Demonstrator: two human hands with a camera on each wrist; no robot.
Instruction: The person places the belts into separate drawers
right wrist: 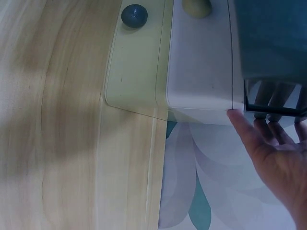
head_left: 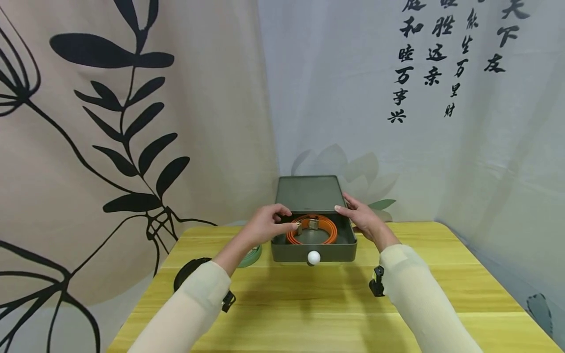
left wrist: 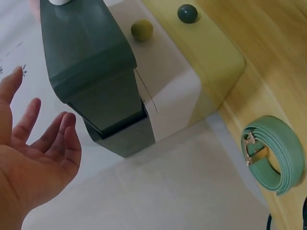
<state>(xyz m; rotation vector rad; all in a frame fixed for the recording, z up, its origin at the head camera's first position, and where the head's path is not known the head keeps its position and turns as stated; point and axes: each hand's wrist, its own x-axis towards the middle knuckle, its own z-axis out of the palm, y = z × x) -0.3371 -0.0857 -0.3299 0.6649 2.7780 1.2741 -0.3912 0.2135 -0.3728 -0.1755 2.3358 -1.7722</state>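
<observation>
A small stacked drawer cabinet has its dark green top drawer [head_left: 282,253] pulled out, a white knob [head_left: 314,258] on its front. Inside lies a coiled orange belt [head_left: 328,224] with a metal buckle [head_left: 313,224]. My left hand [head_left: 265,225] hovers at the drawer's left side, thumb close to the buckle, fingers loosely bent; the left wrist view shows nothing in it. My right hand [head_left: 364,218] rests against the cabinet's right side, thumb at the dark green top [head_left: 309,192]. In the right wrist view, one fingertip touches the cabinet beside the white drawer [right wrist: 206,72].
Left of the cabinet lies a coiled green belt [left wrist: 285,143] with a buckle. A black item [head_left: 187,272] lies partly behind my left sleeve. Below the white drawer is a pale yellow one [right wrist: 136,67] with a dark knob [right wrist: 134,16]. Printed curtains hang behind the wooden table [head_left: 309,314].
</observation>
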